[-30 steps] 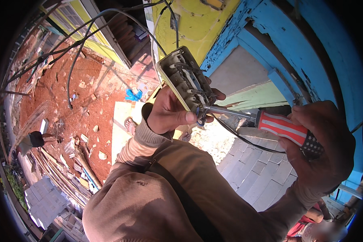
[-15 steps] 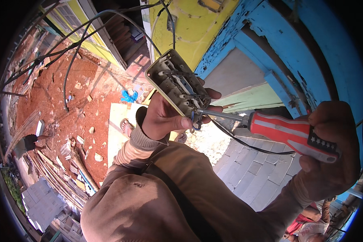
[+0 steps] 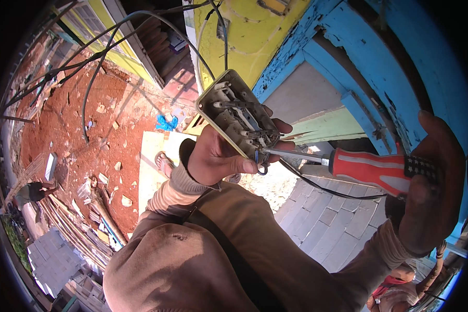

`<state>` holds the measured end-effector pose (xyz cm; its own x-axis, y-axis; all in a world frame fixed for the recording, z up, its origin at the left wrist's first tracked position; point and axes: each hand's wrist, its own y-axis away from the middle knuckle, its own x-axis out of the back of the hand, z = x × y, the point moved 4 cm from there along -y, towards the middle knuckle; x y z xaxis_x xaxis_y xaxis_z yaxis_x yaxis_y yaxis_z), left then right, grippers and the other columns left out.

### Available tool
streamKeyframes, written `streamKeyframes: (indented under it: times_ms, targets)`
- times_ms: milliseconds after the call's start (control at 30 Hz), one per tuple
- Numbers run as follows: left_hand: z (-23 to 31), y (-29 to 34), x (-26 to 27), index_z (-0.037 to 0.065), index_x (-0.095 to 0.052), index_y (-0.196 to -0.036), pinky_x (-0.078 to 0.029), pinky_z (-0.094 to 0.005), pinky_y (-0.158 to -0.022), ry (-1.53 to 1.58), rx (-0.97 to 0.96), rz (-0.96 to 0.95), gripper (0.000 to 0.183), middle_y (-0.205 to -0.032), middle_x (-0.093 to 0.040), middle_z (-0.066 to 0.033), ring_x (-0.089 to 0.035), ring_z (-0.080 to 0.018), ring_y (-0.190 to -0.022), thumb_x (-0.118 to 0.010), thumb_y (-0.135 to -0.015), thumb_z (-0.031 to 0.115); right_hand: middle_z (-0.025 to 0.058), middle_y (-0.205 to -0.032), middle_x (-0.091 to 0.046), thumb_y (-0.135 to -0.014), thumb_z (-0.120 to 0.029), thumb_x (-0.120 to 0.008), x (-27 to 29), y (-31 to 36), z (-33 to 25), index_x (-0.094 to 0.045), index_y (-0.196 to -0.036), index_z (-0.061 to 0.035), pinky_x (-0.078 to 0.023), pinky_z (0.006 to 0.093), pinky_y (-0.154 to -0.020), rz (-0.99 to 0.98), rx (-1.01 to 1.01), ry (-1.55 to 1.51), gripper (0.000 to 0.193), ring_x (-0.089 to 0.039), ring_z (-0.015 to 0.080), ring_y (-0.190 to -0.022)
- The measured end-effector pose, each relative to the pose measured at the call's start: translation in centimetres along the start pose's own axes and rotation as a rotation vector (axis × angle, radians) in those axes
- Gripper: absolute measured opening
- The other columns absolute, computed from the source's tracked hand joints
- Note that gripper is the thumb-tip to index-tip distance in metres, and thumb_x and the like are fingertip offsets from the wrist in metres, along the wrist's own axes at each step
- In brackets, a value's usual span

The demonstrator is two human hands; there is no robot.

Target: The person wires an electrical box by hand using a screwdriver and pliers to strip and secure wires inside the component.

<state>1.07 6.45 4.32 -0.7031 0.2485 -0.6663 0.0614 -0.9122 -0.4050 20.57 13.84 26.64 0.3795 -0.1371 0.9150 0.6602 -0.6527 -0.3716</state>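
My left hand (image 3: 213,158) is closed around an opened, beige plastic electrical box (image 3: 217,106), the thumb along its lower edge. Inside the box show metal strips and terminals, and a short blue wire loops out at its lower end. A screwdriver (image 3: 369,166) with a red, white and black handle lies level, its tip at the terminals at that end. My right hand (image 3: 434,203) holds the butt of its handle against the palm, with the fingers loosened and one stretched upward. Black cable (image 3: 317,186) runs below the screwdriver.
Black cables (image 3: 109,44) hang at upper left over red soil with rubble. A blue-painted wooden frame (image 3: 343,67) and a yellow wall (image 3: 244,41) stand ahead. Grey blocks (image 3: 343,216) lie below right. One person (image 3: 31,192) is at far left, another (image 3: 400,288) at lower right.
The box has shifted slightly right and down with my left hand. My right hand's fingers have loosened and spread on the handle, which has turned.
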Motion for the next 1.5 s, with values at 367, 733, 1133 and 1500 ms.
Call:
streamKeyframes:
  times_ms: [367,733,1133,1500]
  targets:
    - [0.5,0.5,-0.4,0.001,-0.030,-0.143,-0.053,-0.0444,-0.098,-0.020,-0.014,0.046,0.077,-0.138,-0.049,-0.0237,-0.055,-0.0398,-0.125,-0.074,-0.080,-0.005,0.0062,-0.093,-0.053,-0.072,-0.075,-0.069,-0.4,0.5,2.2,-0.045,-0.138,0.0040,-0.041,0.0235,-0.066,0.002,-0.092,-0.183,0.106,-0.054,0.0112,-0.076]
    - [0.7,1.0,-0.4,0.000,-0.043,-0.140,-0.042,-0.0596,-0.109,-0.108,-0.141,-0.013,0.065,-0.139,-0.044,-0.0204,-0.043,-0.0364,-0.135,-0.074,-0.084,0.004,0.0116,-0.102,-0.059,-0.079,-0.053,-0.075,-1.8,1.6,2.7,-0.043,-0.134,0.0019,-0.043,0.0252,-0.067,0.097,-0.002,-0.419,0.084,-0.056,0.0152,-0.084]
    - [0.7,1.0,-0.1,-0.002,-0.034,-0.144,-0.041,-0.0603,-0.110,-0.161,-0.174,-0.041,0.071,-0.142,-0.042,-0.0199,-0.043,-0.0357,-0.136,-0.070,-0.083,-0.005,0.0136,-0.108,-0.059,-0.080,-0.050,-0.075,-2.8,0.5,1.6,-0.046,-0.130,-0.0023,-0.049,0.0271,-0.076,0.150,0.053,-0.476,0.075,-0.056,0.0163,-0.082]
    - [1.2,1.1,-0.5,-0.001,-0.031,-0.142,-0.053,-0.0399,-0.100,-0.251,-0.115,0.046,0.073,-0.131,-0.056,-0.0152,-0.058,-0.0271,-0.123,-0.072,-0.082,-0.007,0.0113,-0.092,-0.063,-0.071,-0.052,-0.083,-3.0,1.7,0.3,-0.049,-0.127,-0.0001,-0.049,0.0276,-0.072,0.194,-0.044,-0.546,0.084,-0.063,0.0176,-0.079]
